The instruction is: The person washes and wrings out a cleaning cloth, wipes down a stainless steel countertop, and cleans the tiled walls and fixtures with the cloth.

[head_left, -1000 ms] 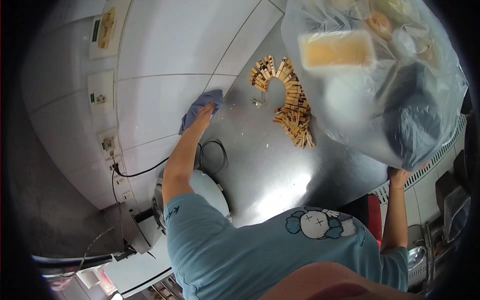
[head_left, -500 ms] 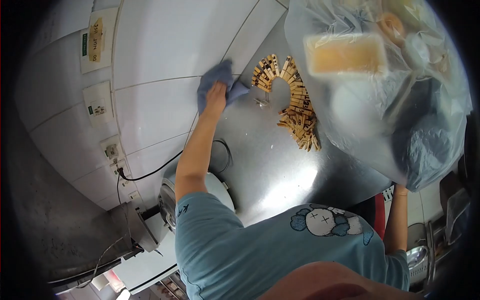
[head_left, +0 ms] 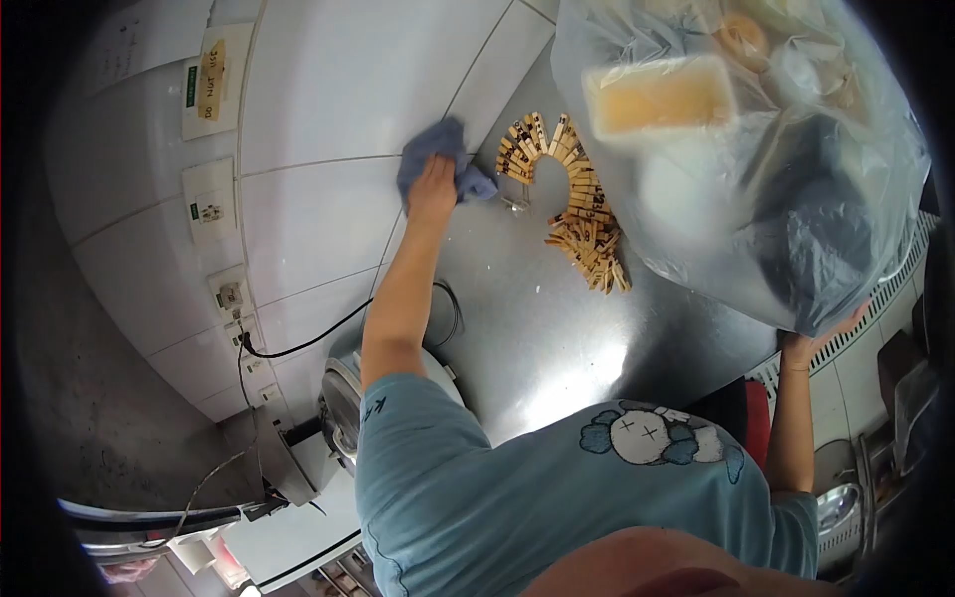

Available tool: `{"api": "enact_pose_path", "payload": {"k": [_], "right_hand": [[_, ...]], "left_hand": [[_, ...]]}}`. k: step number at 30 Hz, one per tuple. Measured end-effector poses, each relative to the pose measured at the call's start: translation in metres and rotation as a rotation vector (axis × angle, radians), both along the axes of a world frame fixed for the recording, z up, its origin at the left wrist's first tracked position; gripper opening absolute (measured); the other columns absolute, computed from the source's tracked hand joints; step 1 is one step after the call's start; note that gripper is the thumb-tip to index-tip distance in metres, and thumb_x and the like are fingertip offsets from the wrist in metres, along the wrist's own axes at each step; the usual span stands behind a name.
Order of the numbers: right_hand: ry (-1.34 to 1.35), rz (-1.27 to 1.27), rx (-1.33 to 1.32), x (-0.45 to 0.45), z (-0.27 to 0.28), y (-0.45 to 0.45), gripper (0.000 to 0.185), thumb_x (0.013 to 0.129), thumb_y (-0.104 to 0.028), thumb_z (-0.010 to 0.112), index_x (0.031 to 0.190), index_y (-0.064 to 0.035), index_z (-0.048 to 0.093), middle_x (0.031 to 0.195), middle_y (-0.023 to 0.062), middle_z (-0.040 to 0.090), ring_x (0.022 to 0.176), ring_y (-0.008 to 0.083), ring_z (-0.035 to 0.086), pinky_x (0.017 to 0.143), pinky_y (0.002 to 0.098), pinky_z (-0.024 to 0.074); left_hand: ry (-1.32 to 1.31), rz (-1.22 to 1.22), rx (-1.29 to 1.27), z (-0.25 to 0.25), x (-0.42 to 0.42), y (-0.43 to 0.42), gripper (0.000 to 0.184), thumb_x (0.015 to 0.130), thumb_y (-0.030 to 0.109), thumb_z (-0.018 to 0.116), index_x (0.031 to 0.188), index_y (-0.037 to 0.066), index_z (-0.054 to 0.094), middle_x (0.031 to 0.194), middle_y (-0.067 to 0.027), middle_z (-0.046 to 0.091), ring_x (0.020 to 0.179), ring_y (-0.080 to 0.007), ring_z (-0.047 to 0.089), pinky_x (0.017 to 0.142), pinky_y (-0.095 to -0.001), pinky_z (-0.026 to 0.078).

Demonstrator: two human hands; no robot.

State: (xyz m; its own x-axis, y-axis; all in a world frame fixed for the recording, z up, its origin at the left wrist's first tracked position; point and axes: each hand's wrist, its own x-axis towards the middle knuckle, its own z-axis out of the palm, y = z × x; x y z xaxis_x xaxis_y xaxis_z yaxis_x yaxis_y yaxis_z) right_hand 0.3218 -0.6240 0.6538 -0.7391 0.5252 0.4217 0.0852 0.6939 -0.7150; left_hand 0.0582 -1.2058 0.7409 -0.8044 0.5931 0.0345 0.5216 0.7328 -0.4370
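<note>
At the foot of the white tiled wall (head_left: 328,90), my left hand (head_left: 435,187) presses a blue cloth (head_left: 428,139) against the tiles, its fingers bunched on the fabric. A large clear plastic bag (head_left: 667,229) fills the upper right; through it show a yellow block-like item, an orange ring shape and something dark. My right hand (head_left: 801,346) is at the bag's lower edge and supports it from below, with its fingers partly hidden by the plastic. Between cloth and bag, many wooden clothespins (head_left: 587,204) with dark markings form a curved chain on the metal counter (head_left: 497,289).
A rice cooker-like appliance (head_left: 343,398) stands near my left arm. A black cable (head_left: 318,338) runs from a wall socket (head_left: 242,333) across to the counter. More switch plates (head_left: 207,204) line the wall. A slotted drain grate (head_left: 875,308) lies beyond the bag on the right.
The bag has shifted slightly left and up in view, and more of my right hand shows beneath it. My left hand stays on the cloth at nearly the same spot.
</note>
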Motion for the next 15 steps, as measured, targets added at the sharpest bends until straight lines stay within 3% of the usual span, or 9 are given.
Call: {"api": "enact_pose_path", "payload": {"k": [2, 3, 5, 7, 10, 15], "right_hand": [[0.006, -0.006, -0.005, -0.001, 0.002, 0.001, 0.092, 0.09, -0.063, 0.043, 0.148, 0.0036, 0.019, 0.155, 0.0245, 0.016, 0.144, 0.0398, 0.015, 0.116, 0.0498, 0.01], [0.005, 0.009, -0.007, 0.001, 0.002, 0.003, 0.093, 0.094, -0.067, 0.033, 0.149, 0.0062, 0.016, 0.155, 0.0231, 0.013, 0.144, 0.0371, 0.015, 0.117, 0.0455, 0.0094], [-0.059, 0.003, 0.033, 0.001, 0.007, 0.004, 0.094, 0.094, -0.069, 0.03, 0.148, 0.0062, 0.017, 0.154, 0.025, 0.015, 0.144, 0.0375, 0.014, 0.116, 0.0475, 0.011], [0.005, -0.03, 0.058, -0.004, 0.008, 0.003, 0.082, 0.097, -0.065, 0.023, 0.136, 0.0056, 0.038, 0.153, 0.0276, 0.02, 0.142, 0.0421, 0.015, 0.114, 0.0546, 0.0113], [0.01, -0.037, 0.001, -0.005, 0.015, -0.001, 0.081, 0.097, -0.064, 0.026, 0.134, 0.0071, 0.038, 0.154, 0.0267, 0.017, 0.142, 0.0404, 0.015, 0.114, 0.0513, 0.0141], [0.035, -0.036, -0.037, -0.008, 0.019, -0.002, 0.08, 0.097, -0.064, 0.028, 0.133, 0.0071, 0.038, 0.154, 0.0251, 0.017, 0.142, 0.0384, 0.016, 0.115, 0.0494, 0.0154]], "left_hand": [[0.048, 0.066, -0.158, 0.001, 0.014, -0.012, 0.03, 0.084, 0.01, 0.052, 0.112, 0.003, 0.061, 0.118, -0.0107, 0.061, 0.122, -0.0298, 0.053, 0.097, -0.0324, 0.048], [0.048, 0.063, -0.153, 0.002, 0.007, 0.0, 0.03, 0.084, 0.01, 0.052, 0.112, 0.003, 0.061, 0.118, -0.0107, 0.061, 0.122, -0.0298, 0.053, 0.097, -0.0324, 0.048], [-0.027, 0.101, -0.167, 0.01, -0.017, 0.042, 0.034, 0.085, 0.01, 0.051, 0.116, 0.004, 0.061, 0.123, -0.0105, 0.059, 0.125, -0.0285, 0.05, 0.101, -0.0312, 0.045], [-0.018, 0.061, -0.161, 0.012, -0.049, 0.085, 0.037, 0.089, 0.01, 0.047, 0.125, 0.007, 0.056, 0.13, -0.0064, 0.055, 0.129, -0.0228, 0.047, 0.096, -0.0312, 0.05], [0.096, -0.045, -0.014, 0.001, -0.064, 0.099, 0.036, 0.089, 0.009, 0.047, 0.124, 0.008, 0.056, 0.13, -0.0051, 0.054, 0.131, -0.0214, 0.046, 0.096, -0.0303, 0.05], [-0.084, 0.221, -0.145, 0.016, 0.016, 0.011, 0.036, 0.09, 0.011, 0.046, 0.125, 0.011, 0.055, 0.131, -0.0004, 0.053, 0.131, -0.0182, 0.045, 0.096, -0.0298, 0.051]]}}
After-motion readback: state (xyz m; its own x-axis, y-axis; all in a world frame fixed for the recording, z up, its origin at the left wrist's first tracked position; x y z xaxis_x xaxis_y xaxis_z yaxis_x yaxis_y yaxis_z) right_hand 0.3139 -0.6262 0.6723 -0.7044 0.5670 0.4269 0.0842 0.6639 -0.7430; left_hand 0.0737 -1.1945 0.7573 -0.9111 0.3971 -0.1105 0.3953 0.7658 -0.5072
